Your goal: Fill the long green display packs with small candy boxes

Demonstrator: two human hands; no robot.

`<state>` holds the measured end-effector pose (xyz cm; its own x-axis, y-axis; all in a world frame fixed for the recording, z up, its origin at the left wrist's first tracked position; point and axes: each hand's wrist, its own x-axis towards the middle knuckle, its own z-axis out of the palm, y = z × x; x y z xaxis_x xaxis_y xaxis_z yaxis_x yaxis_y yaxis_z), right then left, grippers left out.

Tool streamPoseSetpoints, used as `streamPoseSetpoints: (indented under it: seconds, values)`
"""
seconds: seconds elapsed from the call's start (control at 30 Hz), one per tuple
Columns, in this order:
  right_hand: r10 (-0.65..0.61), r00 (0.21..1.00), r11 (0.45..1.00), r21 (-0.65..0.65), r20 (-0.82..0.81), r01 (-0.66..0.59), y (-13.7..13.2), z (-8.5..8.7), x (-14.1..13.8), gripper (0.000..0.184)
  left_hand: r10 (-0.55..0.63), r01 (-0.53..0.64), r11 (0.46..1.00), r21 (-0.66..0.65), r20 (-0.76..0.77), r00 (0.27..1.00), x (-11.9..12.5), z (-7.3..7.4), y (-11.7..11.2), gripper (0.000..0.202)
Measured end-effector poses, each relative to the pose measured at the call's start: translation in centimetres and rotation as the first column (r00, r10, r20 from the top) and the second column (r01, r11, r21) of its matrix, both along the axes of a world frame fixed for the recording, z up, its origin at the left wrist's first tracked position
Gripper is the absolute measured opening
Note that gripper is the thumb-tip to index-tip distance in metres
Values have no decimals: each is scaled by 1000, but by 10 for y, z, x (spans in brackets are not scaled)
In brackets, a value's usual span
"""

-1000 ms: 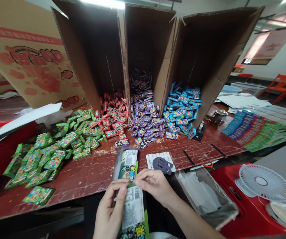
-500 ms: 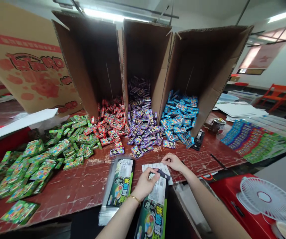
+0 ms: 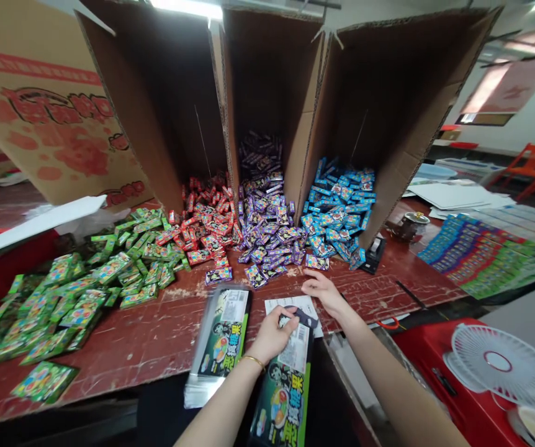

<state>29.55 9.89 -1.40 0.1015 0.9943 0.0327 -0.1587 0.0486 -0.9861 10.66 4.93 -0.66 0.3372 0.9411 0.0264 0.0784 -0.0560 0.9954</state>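
Observation:
My left hand (image 3: 274, 335) is closed on the top end of a black and green printed candy package (image 3: 286, 400), its thumb and fingers pinching near the dark top flap. A white label sits on the package's upper face. Partly under this flap lies a printed white sheet (image 3: 274, 304) on the table. Beyond the sheet my right hand (image 3: 326, 293) hovers with fingers apart, holding nothing that I can see, close to the nearest purple candy packets (image 3: 274, 239). Left of my left hand is a stack of similar black and green packages (image 3: 223, 338) in clear plastic.
Three tall cardboard boxes (image 3: 316, 124) spill red packets (image 3: 211, 223), purple packets and blue packets (image 3: 339, 211) onto the red table (image 3: 156, 341). Green packets (image 3: 85, 285) are heaped at left. A black tape dispenser (image 3: 373, 256), glass jar (image 3: 409, 226) and white fan (image 3: 500, 366) are at right.
My right hand has moved forward off the white sheet, and its fingers have opened out. My left hand still grips the package. The view has tilted down slightly.

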Motion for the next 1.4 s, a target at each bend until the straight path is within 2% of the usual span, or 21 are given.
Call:
streamPoseSetpoints:
  seconds: [0.07,0.17,0.23,0.3,0.4,0.57,0.63,0.7,0.8,0.87,0.97,1.03,1.07,1.1,1.17,1.23,1.3,1.33,1.4]
  values:
    - [-91,993,996,0,-81,91,-10,8,3,53,9,-9,1000,5,6,1000,-1,2,-2,11]
    - [-176,970,984,8,-170,180,-38,26,-7,56,23,-24,999,21,40,999,-9,14,-12,12]
    - [-132,969,989,35,-210,143,-62,41,-25,59,14,-16,999,30,62,998,-17,26,-23,17]
    - [-36,975,996,70,-218,53,-84,54,-46,60,14,-16,999,39,64,998,-25,38,-34,25]
    - [48,987,996,87,-154,-35,-105,67,-71,60,61,-63,996,59,26,998,-32,49,-46,33]
    - [37,999,992,123,13,-39,-112,66,-80,56,98,-97,992,81,-10,995,-37,52,-53,39]
    - [76,997,994,80,-10,-75,-111,65,-77,58,82,-81,993,90,-4,997,-38,55,-56,40]
    - [168,978,983,-48,-125,-175,-109,66,-75,59,66,-66,992,108,7,998,-38,60,-60,32]
    - [262,924,902,-271,-277,-337,-107,68,-72,53,6,-13,995,101,66,998,-36,66,-68,22]
    - [269,924,881,-317,-272,-350,-107,68,-69,48,-46,39,998,56,132,990,-36,66,-73,30]
    - [313,942,921,-201,-123,-332,-108,71,-57,64,-199,219,971,-97,176,964,-49,60,-80,65]
    - [354,935,928,-130,10,-349,-108,75,-45,79,-347,379,893,-241,166,923,-68,55,-81,83]
    - [351,935,932,-116,46,-344,-109,77,-38,81,-386,428,851,-305,190,903,-78,54,-81,85]
    - [321,946,943,-108,51,-314,-109,79,-33,80,-376,442,829,-342,243,894,-89,55,-80,82]
    - [197,980,975,-99,-6,-197,-113,81,-30,76,-210,413,837,-359,485,849,-104,63,-79,81]
    - [96,990,989,-105,-99,-107,-121,78,-38,79,-7,299,895,-330,661,750,-108,74,-79,91]
    - [116,980,982,-132,-160,-138,-134,71,-53,89,220,31,938,-346,662,717,-101,84,-80,86]
    - [161,973,972,-142,-166,-186,-141,67,-60,95,343,-129,923,-362,623,703,-97,87,-81,80]
    - [212,971,969,-108,-109,-223,-153,63,-72,105,530,-384,847,-367,538,655,-89,89,-82,72]
